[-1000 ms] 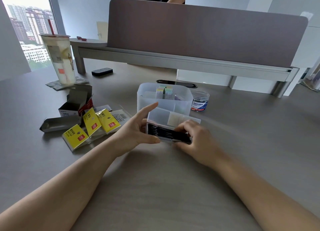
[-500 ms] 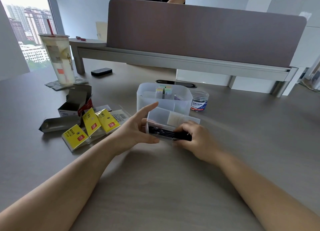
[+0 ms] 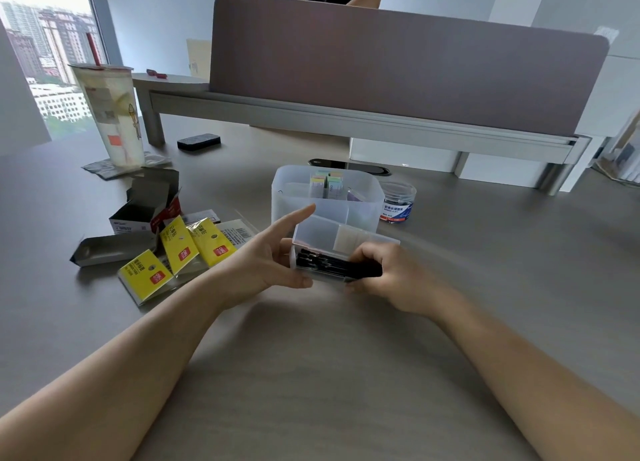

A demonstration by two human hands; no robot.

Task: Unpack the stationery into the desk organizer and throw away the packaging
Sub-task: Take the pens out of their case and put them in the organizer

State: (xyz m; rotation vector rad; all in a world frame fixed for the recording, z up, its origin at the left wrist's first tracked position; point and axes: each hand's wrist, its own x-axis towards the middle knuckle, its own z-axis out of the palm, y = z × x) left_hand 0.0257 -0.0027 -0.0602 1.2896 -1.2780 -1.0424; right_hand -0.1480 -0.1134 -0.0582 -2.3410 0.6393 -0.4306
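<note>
A clear plastic pen box [image 3: 322, 239] with its lid up stands on the desk in front of the translucent desk organizer [image 3: 301, 204]. Black pens [image 3: 329, 263] lie in the box. My left hand [image 3: 263, 260] steadies the box's left end, thumb under, forefinger stretched out. My right hand [image 3: 388, 273] grips the right ends of the black pens. Coloured sticky-note packs [image 3: 327, 183] stand inside the organizer. To the left lie three yellow label packs [image 3: 180, 249] in clear wrap.
Opened cardboard boxes [image 3: 145, 211] and a flattened carton [image 3: 110, 253] lie at the left. A tall drink cup [image 3: 110, 114] stands behind them. A small jar of clips [image 3: 398, 202] sits right of the organizer. A desk divider [image 3: 398, 66] spans the back; a person stands beyond it.
My right hand has shifted slightly on the pens, which sit a little further right in the box. My left hand holds its place.
</note>
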